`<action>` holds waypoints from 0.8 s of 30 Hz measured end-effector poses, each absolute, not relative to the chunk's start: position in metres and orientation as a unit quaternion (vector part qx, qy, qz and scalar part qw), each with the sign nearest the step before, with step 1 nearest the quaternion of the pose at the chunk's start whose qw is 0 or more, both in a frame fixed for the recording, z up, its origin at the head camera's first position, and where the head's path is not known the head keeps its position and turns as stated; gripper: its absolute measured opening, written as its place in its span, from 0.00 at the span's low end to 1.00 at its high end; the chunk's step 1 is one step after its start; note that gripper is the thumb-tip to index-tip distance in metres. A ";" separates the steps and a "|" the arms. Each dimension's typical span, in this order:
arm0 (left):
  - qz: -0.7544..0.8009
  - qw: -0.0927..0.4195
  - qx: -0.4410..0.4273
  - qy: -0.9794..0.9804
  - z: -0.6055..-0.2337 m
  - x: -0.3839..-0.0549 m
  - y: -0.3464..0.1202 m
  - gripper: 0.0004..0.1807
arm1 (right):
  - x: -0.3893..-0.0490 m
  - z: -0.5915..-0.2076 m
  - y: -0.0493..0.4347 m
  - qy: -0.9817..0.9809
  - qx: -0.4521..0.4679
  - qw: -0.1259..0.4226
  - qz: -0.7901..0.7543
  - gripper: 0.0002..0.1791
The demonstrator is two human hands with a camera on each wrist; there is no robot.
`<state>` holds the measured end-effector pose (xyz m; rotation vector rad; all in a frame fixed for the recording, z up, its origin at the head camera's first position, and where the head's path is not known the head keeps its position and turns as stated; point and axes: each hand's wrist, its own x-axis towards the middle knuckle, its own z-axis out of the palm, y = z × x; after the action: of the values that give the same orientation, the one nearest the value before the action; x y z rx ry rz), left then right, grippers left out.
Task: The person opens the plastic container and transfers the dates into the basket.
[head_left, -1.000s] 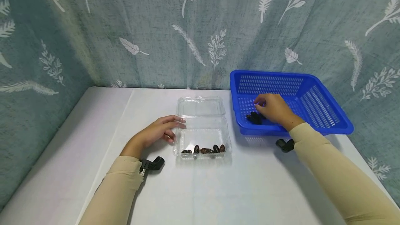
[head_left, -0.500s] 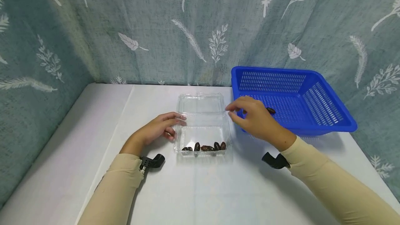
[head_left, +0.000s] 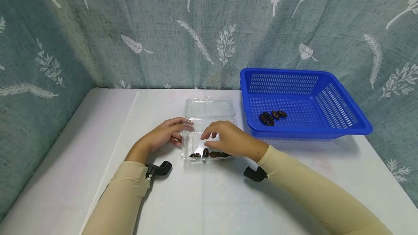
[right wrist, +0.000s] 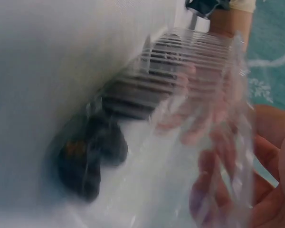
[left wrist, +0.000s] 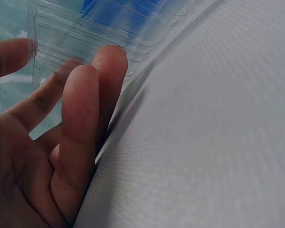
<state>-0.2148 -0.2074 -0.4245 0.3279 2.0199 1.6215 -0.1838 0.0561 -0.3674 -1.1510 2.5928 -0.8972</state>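
We've got the right hand (head_left: 230,140) swung off the blue basket (head_left: 307,132) to over the clear container (head_left: 197,140) mid-frame, can't tell if it's gripping anything; left hand (head_left: 164,133) touches it, fingers relaxed. Dates (head_left: 205,153) line its bottom edge.

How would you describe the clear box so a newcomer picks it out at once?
Start at the white table. Just left of the blue basket stands an open lidded box, with the left hand at its left side and the right hand over it. Unlike the opaque basket, it is see-through.
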 end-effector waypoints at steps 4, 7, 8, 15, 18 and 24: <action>0.598 0.260 0.124 0.748 -0.424 -0.215 -0.208 0.23 | -0.189 -0.374 0.042 0.870 -0.386 0.125 -0.280 0.08; 0.594 0.261 0.123 0.751 -0.424 -0.215 -0.209 0.23 | -0.191 -0.380 0.036 0.866 -0.397 0.151 -0.263 0.08; 0.593 0.260 0.124 0.752 -0.424 -0.216 -0.208 0.23 | -0.191 -0.381 0.035 0.864 -0.402 0.157 -0.259 0.08; 0.600 0.260 0.117 0.748 -0.422 -0.217 -0.206 0.22 | -0.194 -0.389 0.029 0.857 -0.425 0.164 -0.242 0.08; 0.602 0.264 0.117 0.744 -0.424 -0.216 -0.207 0.23 | -0.193 -0.391 0.028 0.856 -0.428 0.167 -0.237 0.08; 0.603 0.261 0.118 0.745 -0.425 -0.214 -0.208 0.22 | -0.193 -0.392 0.027 0.857 -0.426 0.172 -0.232 0.06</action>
<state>-0.2143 -0.2083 -0.4245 0.3198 2.0158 1.6318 -0.1933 0.0269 -0.3924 -1.2097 2.4333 -0.6584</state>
